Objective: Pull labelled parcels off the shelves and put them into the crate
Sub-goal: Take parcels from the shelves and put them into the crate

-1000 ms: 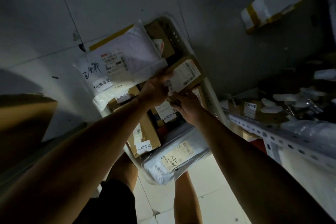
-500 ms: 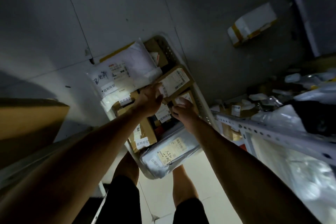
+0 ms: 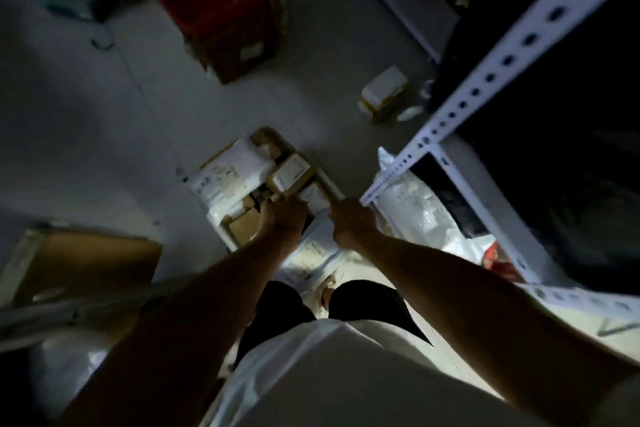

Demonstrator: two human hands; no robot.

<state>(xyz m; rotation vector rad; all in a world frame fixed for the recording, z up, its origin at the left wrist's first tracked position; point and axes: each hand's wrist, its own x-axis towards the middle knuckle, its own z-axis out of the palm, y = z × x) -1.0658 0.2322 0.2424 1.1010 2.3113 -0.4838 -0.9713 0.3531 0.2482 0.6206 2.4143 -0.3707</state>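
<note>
A white crate (image 3: 227, 237) stands on the floor below me, packed with labelled parcels. A small brown box with a white label (image 3: 290, 173) lies on top at its far right, beside a white bag with handwriting (image 3: 225, 173). A grey bag with a label (image 3: 313, 250) hangs over the near end. My left hand (image 3: 282, 218) hovers over the crate's middle with loosely curled fingers and holds nothing. My right hand (image 3: 349, 222), also loosely curled and empty, is above the crate's right rim. The picture is blurred.
A white perforated shelf post (image 3: 485, 80) runs along the right, with plastic-wrapped bags (image 3: 415, 215) on the low shelf beneath it. A white parcel with yellow tape (image 3: 384, 94) lies on the floor beyond. A brown carton with something red (image 3: 214, 0) stands far off; a cardboard box (image 3: 86, 260) sits left.
Both hands have let go of the small brown labelled box, which now lies in the crate. My head has risen, so the crate looks smaller and farther away.
</note>
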